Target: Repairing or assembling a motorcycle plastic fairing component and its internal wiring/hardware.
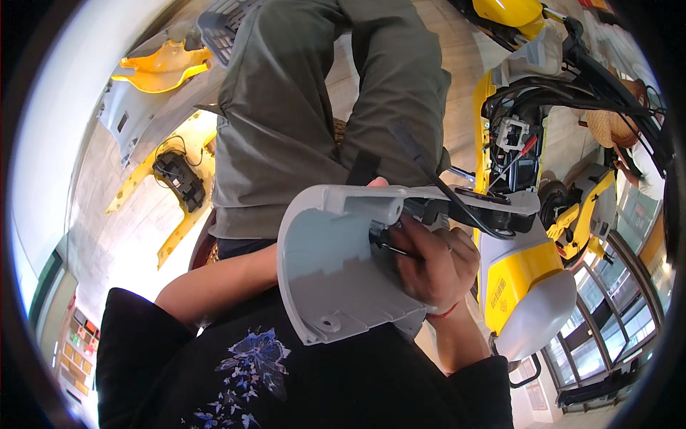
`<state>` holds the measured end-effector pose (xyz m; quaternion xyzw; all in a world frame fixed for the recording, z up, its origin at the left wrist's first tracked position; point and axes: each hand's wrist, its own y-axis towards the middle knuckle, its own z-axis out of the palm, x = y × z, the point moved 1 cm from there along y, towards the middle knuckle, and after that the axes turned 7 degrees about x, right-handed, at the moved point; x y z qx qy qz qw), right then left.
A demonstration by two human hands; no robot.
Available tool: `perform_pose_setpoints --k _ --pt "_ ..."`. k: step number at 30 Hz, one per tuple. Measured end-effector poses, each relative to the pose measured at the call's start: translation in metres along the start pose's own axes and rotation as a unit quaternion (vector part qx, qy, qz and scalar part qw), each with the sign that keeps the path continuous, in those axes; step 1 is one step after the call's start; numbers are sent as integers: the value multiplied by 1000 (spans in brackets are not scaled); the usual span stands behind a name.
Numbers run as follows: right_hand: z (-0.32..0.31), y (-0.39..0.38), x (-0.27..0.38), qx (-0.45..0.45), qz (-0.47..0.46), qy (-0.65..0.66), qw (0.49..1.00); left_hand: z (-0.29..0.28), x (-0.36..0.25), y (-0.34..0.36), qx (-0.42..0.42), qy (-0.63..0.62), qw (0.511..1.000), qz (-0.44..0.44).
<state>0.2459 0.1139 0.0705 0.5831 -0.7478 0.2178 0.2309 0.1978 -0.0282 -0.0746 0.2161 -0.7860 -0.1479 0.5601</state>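
A grey curved plastic scooter cover (336,286) lies across my lap, its hollow inner side facing up. My left hand (377,183) supports it from behind; only a fingertip shows past the upper edge, and the other fingers are hidden by the cover. Reaching inside the cover, my right hand (441,264) has its fingers curled and pinched around a thin black piece (394,249), slightly blurred. That piece leads to a small dark fitting (376,233) against the inner wall. A thick black cable (457,204) loops over the cover's upper right edge.
To my right stands a partly stripped yellow scooter (511,286) with exposed wiring and a red-handled screwdriver (527,146) on it. Yellow body panels (168,68) and a grey panel (128,118) lie on the floor at left. A grey crate (218,32) stands beyond. Another person (647,168) is at far right.
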Motion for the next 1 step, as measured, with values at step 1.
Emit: perform_pose_setpoints --k 1 --pt "-2 0 -1 6 1 2 1000 9 2 -1 2 -26 1000 -7"
